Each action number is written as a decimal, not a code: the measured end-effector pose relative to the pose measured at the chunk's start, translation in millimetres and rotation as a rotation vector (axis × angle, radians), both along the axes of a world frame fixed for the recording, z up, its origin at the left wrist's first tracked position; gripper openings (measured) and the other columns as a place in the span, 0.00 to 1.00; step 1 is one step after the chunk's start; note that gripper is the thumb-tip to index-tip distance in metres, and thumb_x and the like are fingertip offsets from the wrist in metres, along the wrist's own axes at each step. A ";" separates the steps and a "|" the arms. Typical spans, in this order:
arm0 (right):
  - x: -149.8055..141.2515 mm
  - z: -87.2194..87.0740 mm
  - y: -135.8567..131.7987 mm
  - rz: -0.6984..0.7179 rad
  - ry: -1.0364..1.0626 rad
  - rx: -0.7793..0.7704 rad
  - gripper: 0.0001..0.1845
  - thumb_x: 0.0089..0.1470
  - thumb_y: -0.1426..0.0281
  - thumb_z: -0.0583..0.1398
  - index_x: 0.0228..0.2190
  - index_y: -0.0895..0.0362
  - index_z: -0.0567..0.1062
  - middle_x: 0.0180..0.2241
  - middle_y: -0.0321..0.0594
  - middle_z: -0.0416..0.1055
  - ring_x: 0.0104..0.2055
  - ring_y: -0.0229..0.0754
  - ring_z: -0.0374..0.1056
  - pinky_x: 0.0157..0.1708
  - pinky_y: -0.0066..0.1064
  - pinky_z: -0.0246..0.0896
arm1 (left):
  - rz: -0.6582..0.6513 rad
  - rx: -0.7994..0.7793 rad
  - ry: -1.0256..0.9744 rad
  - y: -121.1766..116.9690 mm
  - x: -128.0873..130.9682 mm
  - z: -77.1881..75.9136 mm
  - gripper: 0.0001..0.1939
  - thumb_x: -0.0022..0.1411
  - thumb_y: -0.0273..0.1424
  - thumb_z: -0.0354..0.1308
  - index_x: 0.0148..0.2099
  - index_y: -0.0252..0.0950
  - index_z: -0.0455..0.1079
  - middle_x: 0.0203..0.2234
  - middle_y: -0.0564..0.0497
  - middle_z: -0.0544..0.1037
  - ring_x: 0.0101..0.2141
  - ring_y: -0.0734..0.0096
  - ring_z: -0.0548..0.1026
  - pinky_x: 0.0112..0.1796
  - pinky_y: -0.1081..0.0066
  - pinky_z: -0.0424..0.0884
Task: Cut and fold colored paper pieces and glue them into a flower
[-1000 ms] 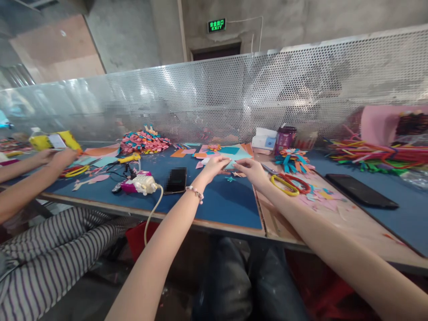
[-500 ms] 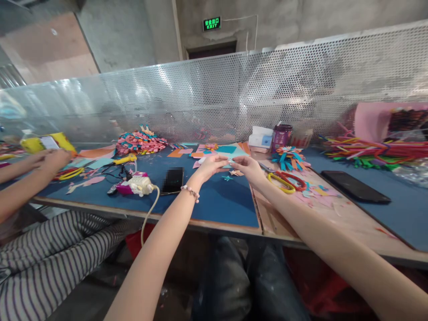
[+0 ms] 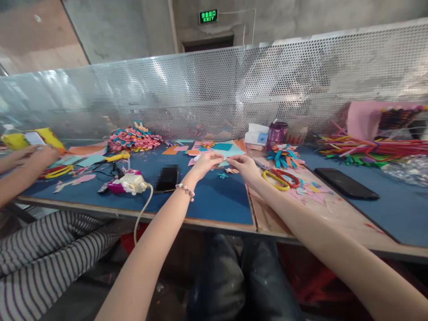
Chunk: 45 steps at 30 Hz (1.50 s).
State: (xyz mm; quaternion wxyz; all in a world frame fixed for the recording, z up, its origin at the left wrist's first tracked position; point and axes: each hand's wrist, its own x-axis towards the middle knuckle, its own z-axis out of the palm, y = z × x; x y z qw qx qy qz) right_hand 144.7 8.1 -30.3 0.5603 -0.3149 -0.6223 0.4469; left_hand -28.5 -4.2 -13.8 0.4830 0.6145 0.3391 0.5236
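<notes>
Over the blue table mat (image 3: 220, 207), my left hand (image 3: 207, 165) and my right hand (image 3: 244, 167) meet fingertip to fingertip. Both are closed in a pinch on a small pale piece (image 3: 225, 158), perhaps paper, mostly covered by the fingers. Just below them lies a small teal paper cutout (image 3: 223, 176), beside a peach-coloured scrap (image 3: 232, 170). Sheets of teal paper (image 3: 223, 146) and orange paper (image 3: 171, 150) are spread behind my hands. Scissors with yellow handles (image 3: 276, 182) and red handles (image 3: 290, 177) rest close to my right wrist.
Left of my arm are a dark phone (image 3: 167, 178), a power strip (image 3: 129, 183) and a yellow glue gun (image 3: 117, 157). A black phone (image 3: 346, 183) lies right. Paper flowers (image 3: 135, 138) are heaped before the perforated metal screen (image 3: 200, 93). A co-worker's hands (image 3: 36, 156) are far left.
The view has shifted slightly, so most things sit a little further left and higher. My hands keep their pinch at the same place over the mat.
</notes>
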 end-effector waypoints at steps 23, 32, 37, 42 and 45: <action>1.4 4.2 -4.5 -0.113 -0.119 0.096 0.17 0.41 0.58 0.67 0.27 0.60 0.76 0.24 0.38 0.72 0.24 0.37 0.64 0.23 0.27 0.56 | -0.011 0.038 0.038 2.4 -0.8 -2.2 0.12 0.53 0.30 0.64 0.40 0.31 0.72 0.38 0.44 0.76 0.38 0.67 0.76 0.42 0.59 0.74; 1.3 3.9 -5.0 -0.100 -0.118 0.092 0.18 0.41 0.58 0.67 0.27 0.60 0.76 0.24 0.39 0.72 0.25 0.37 0.65 0.24 0.28 0.56 | 0.048 0.087 0.112 -7.4 2.1 7.3 0.12 0.53 0.35 0.64 0.37 0.33 0.73 0.32 0.48 0.76 0.32 0.72 0.73 0.36 0.68 0.72; 1.3 4.0 -4.6 -0.095 -0.149 0.122 0.17 0.42 0.57 0.66 0.27 0.59 0.77 0.24 0.39 0.73 0.25 0.37 0.65 0.24 0.28 0.56 | 0.136 0.123 0.099 -10.9 3.8 9.2 0.11 0.53 0.37 0.63 0.37 0.35 0.73 0.31 0.49 0.76 0.31 0.72 0.73 0.32 0.72 0.69; 2.1 3.6 -2.7 -0.083 -0.161 0.120 0.18 0.41 0.57 0.67 0.27 0.59 0.77 0.24 0.39 0.73 0.25 0.38 0.65 0.25 0.29 0.57 | 0.192 0.099 -0.131 -7.8 0.0 12.4 0.13 0.53 0.38 0.63 0.37 0.34 0.72 0.32 0.46 0.77 0.34 0.68 0.76 0.33 0.70 0.71; 3.3 3.0 -1.0 -0.077 -0.147 0.112 0.18 0.41 0.57 0.67 0.27 0.60 0.77 0.23 0.38 0.72 0.24 0.37 0.64 0.25 0.29 0.57 | 0.209 0.072 -0.352 -3.7 -4.0 17.0 0.13 0.53 0.41 0.62 0.33 0.35 0.70 0.32 0.48 0.77 0.34 0.70 0.76 0.33 0.71 0.70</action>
